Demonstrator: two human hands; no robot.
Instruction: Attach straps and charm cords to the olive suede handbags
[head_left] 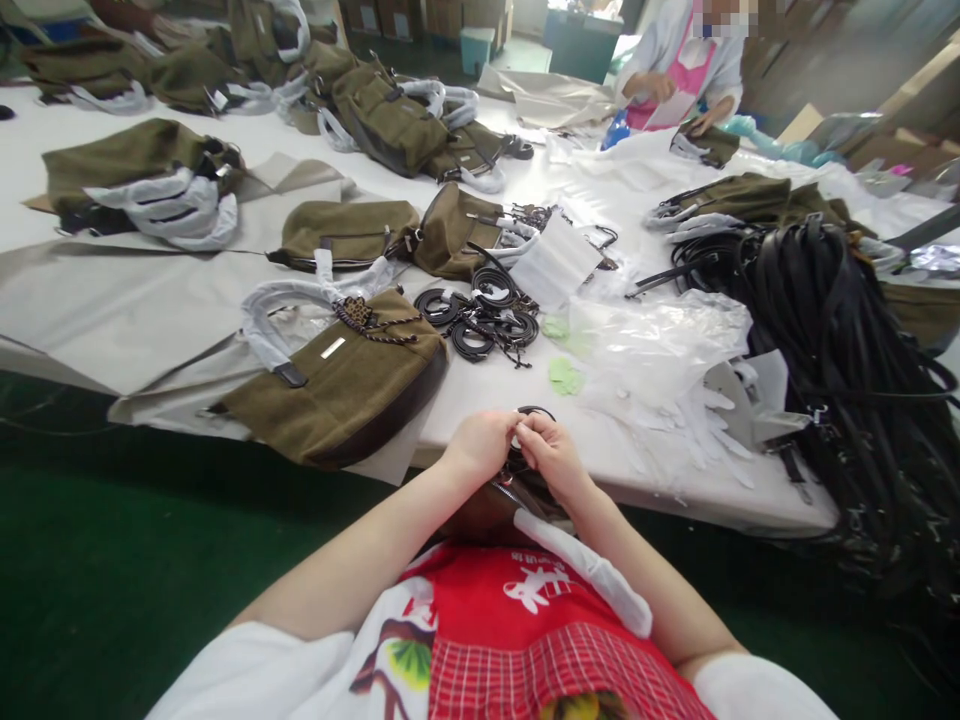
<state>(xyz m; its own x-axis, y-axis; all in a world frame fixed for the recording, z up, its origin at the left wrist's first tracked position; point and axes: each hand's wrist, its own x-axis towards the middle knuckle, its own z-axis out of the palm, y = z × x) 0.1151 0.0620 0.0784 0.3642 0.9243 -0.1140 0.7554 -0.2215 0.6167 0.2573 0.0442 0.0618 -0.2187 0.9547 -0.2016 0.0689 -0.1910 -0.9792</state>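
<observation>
My left hand [480, 445] and my right hand [551, 455] meet at the near edge of the white table [150, 300], fingers pinched together on a coiled black strap [534, 412]. Below them a dark bag [487, 510] rests against my body, with a paper-wrapped handle [592, 570] lying across my red apron. An olive-green handbag [341, 385] with a wrapped handle lies on the table just left of my hands.
Coiled black straps [484, 315] and clear plastic bags [652, 345] lie ahead. A large heap of black straps [847, 370] hangs over the right table edge. More olive bags [142, 180] cover the far side. Another person [682, 70] works at the back right.
</observation>
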